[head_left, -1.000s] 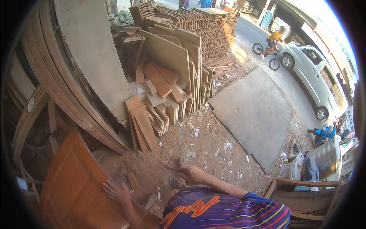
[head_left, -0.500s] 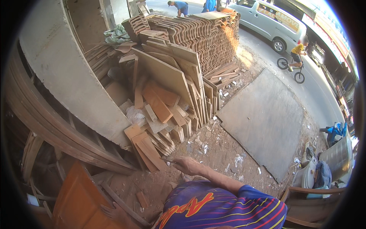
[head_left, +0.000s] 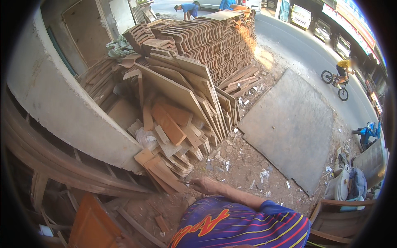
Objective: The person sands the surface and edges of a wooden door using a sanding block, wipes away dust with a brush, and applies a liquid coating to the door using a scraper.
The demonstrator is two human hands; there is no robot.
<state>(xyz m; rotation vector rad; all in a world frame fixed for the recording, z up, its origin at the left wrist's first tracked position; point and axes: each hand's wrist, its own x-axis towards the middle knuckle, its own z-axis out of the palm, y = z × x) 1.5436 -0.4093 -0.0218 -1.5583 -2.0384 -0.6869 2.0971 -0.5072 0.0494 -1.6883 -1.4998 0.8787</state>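
My right hand (head_left: pixel 205 186) is closed, out ahead of my striped purple shirt. A thin dark thing sticks out of its fingers, too small to name. Just beyond its tip lie stacked brown boards (head_left: pixel 162 174). Low on the left, in shadow, my left hand (head_left: pixel 123 240) rests with its fingers laid along the right side of an orange-brown wooden panel (head_left: pixel 92 223); the hand is dim and partly cut off by the lower edge. A curved wooden piece (head_left: pixel 140 228) runs beside that panel.
Leaning boards (head_left: pixel 182 87) and a tall stack of roof tiles (head_left: pixel 215 45) stand ahead. A concrete slab (head_left: pixel 62 87) slants along the left. A flat grey sheet (head_left: pixel 289 128) lies on littered ground. Right: a wooden frame (head_left: pixel 316 217) and a metal drum (head_left: pixel 372 163). A cyclist (head_left: pixel 342 74) rides the road.
The view has shifted slightly. My left hand sits lower, nearer the lower edge, still at the panel. My right hand keeps its hold. The cyclist and the van have moved along the road.
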